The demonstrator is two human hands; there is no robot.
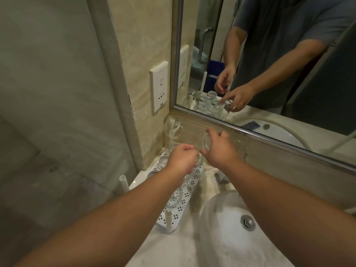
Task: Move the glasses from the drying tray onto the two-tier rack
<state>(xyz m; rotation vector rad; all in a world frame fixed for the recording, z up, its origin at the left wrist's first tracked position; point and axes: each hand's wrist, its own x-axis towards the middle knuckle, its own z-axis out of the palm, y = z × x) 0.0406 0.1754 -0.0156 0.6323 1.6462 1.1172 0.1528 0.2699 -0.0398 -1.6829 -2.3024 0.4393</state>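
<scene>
The right hand [217,149] grips a clear glass [207,141] above the drying tray [185,197] at the counter's 11 o'clock; the left hand [182,158] is curled, contents hidden. Likely light, slick, breakable (hold the wall, not the rim).

Upturned glasses [175,197] are crowding the drying tray [189,191], while the mirror frame [250,135] and corner wall [146,116] are hemming it in behind.

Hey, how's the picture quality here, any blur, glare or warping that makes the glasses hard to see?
Head view: dim, warm light. The clear glass in the right hand nearly vanishes against the beige wall. Left hand slightly soft. Wide-angle lens bends the mirror frame and stretches the forearms. Mild glare on the sink. Glasses on the tray are faint.
</scene>
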